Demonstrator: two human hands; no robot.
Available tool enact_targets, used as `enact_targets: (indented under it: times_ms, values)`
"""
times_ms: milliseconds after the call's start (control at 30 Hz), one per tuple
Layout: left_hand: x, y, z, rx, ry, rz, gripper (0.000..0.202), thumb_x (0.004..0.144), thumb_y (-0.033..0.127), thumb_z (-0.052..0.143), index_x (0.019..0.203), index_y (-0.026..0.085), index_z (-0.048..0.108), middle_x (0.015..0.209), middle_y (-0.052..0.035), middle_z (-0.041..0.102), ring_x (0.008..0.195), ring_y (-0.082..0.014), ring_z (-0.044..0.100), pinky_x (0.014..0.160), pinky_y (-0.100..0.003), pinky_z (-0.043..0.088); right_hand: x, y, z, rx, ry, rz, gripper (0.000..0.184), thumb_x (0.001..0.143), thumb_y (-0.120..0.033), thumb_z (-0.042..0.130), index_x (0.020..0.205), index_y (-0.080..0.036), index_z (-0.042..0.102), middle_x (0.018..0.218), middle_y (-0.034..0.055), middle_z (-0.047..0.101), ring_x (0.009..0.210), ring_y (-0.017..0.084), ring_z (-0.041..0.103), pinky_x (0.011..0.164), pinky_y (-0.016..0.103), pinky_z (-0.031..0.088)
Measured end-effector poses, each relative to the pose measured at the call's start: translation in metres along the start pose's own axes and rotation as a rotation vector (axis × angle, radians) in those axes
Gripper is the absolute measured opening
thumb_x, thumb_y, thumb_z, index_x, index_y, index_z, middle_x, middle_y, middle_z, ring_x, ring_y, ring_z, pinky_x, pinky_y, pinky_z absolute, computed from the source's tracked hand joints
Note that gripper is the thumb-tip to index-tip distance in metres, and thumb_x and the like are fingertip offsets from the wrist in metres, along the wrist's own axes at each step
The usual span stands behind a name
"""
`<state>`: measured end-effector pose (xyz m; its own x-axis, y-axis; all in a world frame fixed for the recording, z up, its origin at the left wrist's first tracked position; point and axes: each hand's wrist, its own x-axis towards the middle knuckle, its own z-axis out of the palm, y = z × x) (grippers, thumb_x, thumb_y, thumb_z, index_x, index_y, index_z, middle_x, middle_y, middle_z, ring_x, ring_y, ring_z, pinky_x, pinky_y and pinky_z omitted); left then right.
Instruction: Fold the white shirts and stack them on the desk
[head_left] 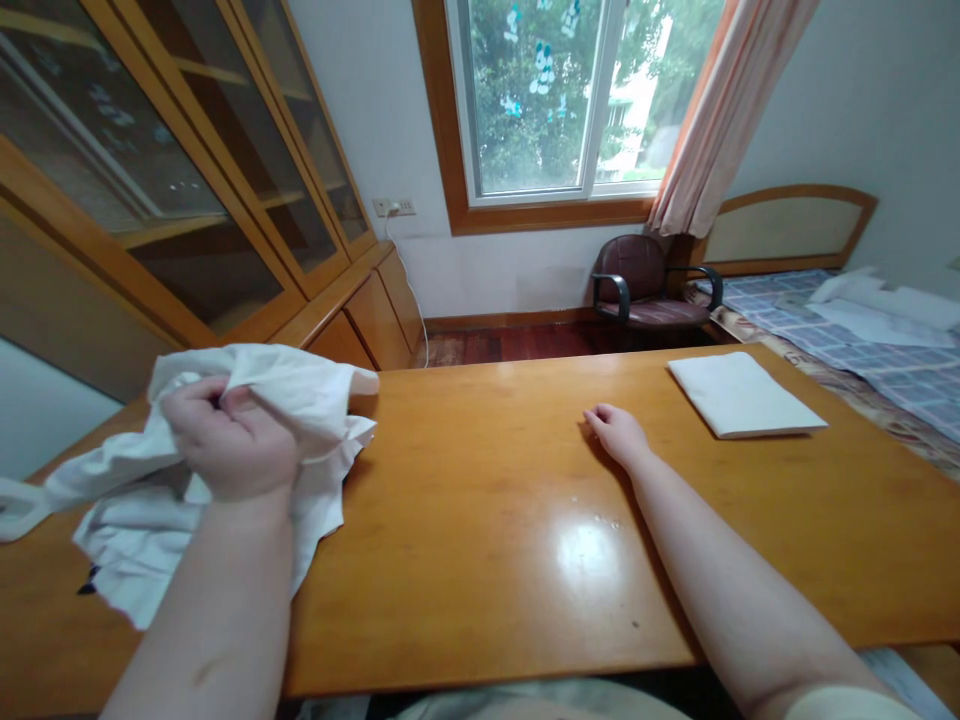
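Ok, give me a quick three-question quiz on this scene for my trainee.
1. True or false: the left hand grips the crumpled white cloth.
2. Fill in: the folded white cloth lies to the ___ of the right hand.
3. The right hand rests on: A) the folded white cloth, B) the bare table, C) the crumpled white cloth.
Key: 1 true; 2 right; 3 B.
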<state>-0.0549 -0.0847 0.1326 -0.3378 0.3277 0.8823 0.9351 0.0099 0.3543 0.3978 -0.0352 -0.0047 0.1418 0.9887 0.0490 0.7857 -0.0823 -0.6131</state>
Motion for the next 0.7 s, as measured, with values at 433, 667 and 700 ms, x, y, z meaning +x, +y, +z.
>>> enact_targets:
  times_ms: [433,667,700]
  values:
    - [-0.115,0.108,-0.034,-0.645,-1.409,0.279,0.028,0.08,0.031,0.056,0.107,0.031,0.065,0.114,-0.0066,0.065,0.107,-0.027,0.056,0.103,-0.043,0.033,-0.001,-0.004,0.0,-0.002,0.005,-0.004,0.036,0.084,-0.047,0.042,0.066,-0.02,0.056,0.062,0.0009,0.06,0.059,0.015,0.051,0.052,0.025,0.028]
    - [-0.061,0.03,-0.03,0.28,-0.945,0.056,0.067,0.068,0.036,0.066,0.132,0.024,0.048,0.149,-0.0144,0.029,0.137,-0.0403,0.016,0.106,-0.061,0.017,-0.001,-0.003,0.003,0.082,-0.011,-0.043,0.035,0.084,-0.049,0.043,0.073,-0.02,0.06,0.064,0.0011,0.061,0.061,0.015,0.054,0.056,0.026,0.036]
    - [-0.055,0.017,-0.027,0.376,-0.933,-0.02,0.073,0.066,0.041,0.067,0.133,0.023,0.046,0.149,-0.0169,0.027,0.136,-0.0436,0.017,0.102,-0.065,0.018,-0.003,-0.004,0.004,0.142,-0.042,-0.083,0.034,0.084,-0.049,0.045,0.076,-0.02,0.061,0.067,0.0017,0.063,0.063,0.016,0.055,0.058,0.026,0.038]
